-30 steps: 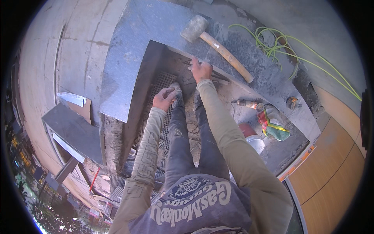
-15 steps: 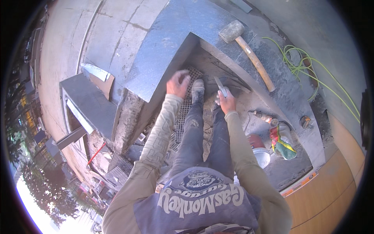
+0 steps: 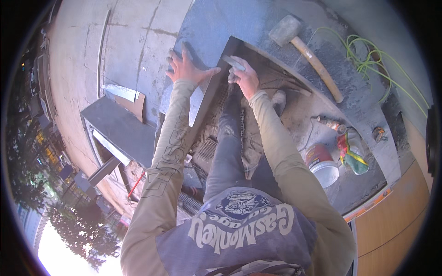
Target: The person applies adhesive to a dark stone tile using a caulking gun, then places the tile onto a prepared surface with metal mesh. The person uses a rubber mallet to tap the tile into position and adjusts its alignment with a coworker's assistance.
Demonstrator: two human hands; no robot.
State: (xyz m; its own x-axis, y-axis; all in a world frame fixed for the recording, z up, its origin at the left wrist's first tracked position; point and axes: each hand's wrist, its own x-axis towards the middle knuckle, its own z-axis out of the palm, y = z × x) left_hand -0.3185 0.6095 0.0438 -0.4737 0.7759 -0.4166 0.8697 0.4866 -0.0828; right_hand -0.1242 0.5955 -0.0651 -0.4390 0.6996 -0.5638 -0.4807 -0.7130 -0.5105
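Observation:
My left hand (image 3: 186, 70) is spread wide, fingers apart, over the blue-grey slab (image 3: 209, 27) beside its inner corner. It seems to rest on the surface, with the thumb toward the cut edge. My right hand (image 3: 247, 79) grips a thin, flat grey blade-like tool (image 3: 234, 62); its exact kind is not clear. The tool's tip lies close to the slab's inner edge, just right of my left thumb. A mallet (image 3: 306, 57) with a pale block head and a wooden handle lies on the slab's right arm.
Below the opening stand my legs (image 3: 229, 142), near a red-and-white bucket (image 3: 321, 164) and a green, red and yellow bag (image 3: 352, 154). A green cord (image 3: 363, 55) lies coiled at the far right. At left are a dark panel (image 3: 120, 126) and a red bar (image 3: 136, 184).
My left hand has moved up and left onto the slab and spread its fingers. My right hand has carried the blade-like tool up and left to the inner corner. My footing has shifted.

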